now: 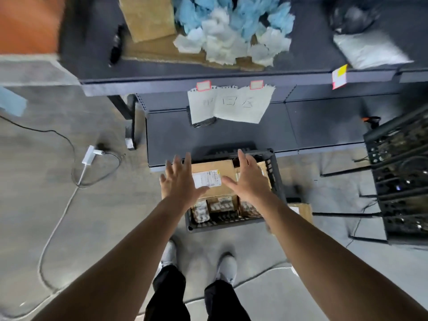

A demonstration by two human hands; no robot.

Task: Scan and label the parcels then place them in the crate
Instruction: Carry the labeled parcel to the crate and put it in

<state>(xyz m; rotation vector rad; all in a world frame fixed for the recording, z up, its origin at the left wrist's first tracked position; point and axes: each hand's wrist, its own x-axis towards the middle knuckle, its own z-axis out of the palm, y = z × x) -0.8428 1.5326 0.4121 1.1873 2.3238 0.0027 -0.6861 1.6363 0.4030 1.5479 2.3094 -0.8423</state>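
Cardboard parcel (215, 169), white label (206, 179) up, lay topmost inside the dark crate (275, 179) on the floor (104, 205), the crate's far rim by the lower shelf (231, 135) edge. Above the parcel's side edges hovered the left hand (179, 181) and right hand (249, 179), each grip open, fingers spread, holding nothing. Bare floor lay left of the crate.

brown parcel (214, 179) with white label (206, 179) in black crate (275, 179).

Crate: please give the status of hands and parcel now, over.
Left hand and right hand open, fingers spread, over the crate. Labelled parcel lies on top inside. No obstruction seen.
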